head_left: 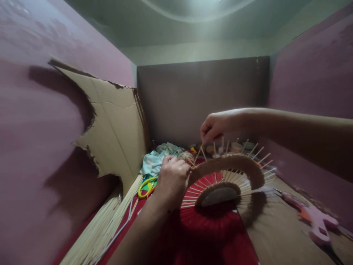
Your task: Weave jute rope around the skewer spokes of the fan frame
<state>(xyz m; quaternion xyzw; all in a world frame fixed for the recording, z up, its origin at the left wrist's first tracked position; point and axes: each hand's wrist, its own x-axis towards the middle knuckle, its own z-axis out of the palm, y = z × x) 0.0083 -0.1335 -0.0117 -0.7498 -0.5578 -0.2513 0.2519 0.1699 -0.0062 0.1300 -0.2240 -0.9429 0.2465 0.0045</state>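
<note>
A fan-like frame stands upright over the red surface: thin wooden sticks radiate from a small cardboard half-disc (204, 195) through a larger cardboard arch (228, 162). My left hand (174, 176) is closed on the left end of that arch, hiding its edge and the sticks there. Above the arch, my right hand (211, 129) pinches the upper end of a wooden stick (198, 154) that slants down toward my left hand. The other stick ends poke out beyond the arch's outer rim.
A pink glue gun (314, 217) lies right, on brown cardboard (271, 235). Left are a bundle of long sticks (102, 228), yellow-handled scissors (142, 189) and a torn cardboard sheet (116, 125) against the wall. Behind are a patterned cloth (154, 162) and a twine ball (186, 157).
</note>
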